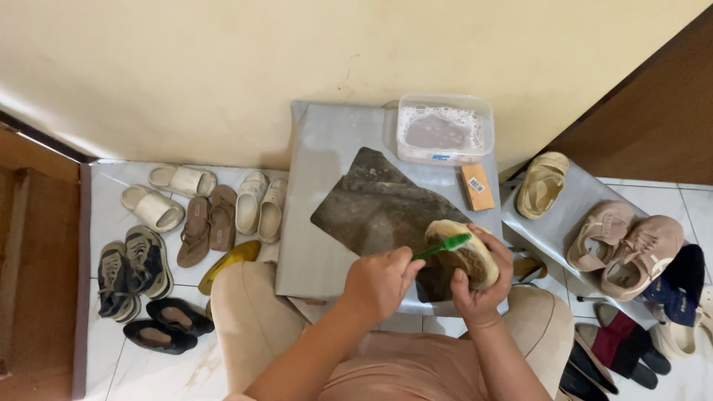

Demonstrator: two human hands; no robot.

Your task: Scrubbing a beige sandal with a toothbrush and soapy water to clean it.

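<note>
Both hands work at the near edge of a low grey table (pixel 319 245). Left hand (pixel 380 282) is closed around the handle of a green brush (pixel 444 246), and its bristles touch a beige shoe (pixel 464 251). Right hand (pixel 481 286) grips this shoe from below and from its right side, holding it above a dark stained cloth (pixel 375 204) which lies in the middle of the table. On the floor to the left of the table stand several pairs of sandals and shoes (pixel 186 223). At the far right corner of the table sits a clear plastic tub of foamy water (pixel 444 128), and just beside it a small brown block (pixel 477 186). To the right, a second grey surface (pixel 572 200) carries a beige sandal (pixel 542 183) and a pair of pink sneakers (pixel 627 245).
</note>
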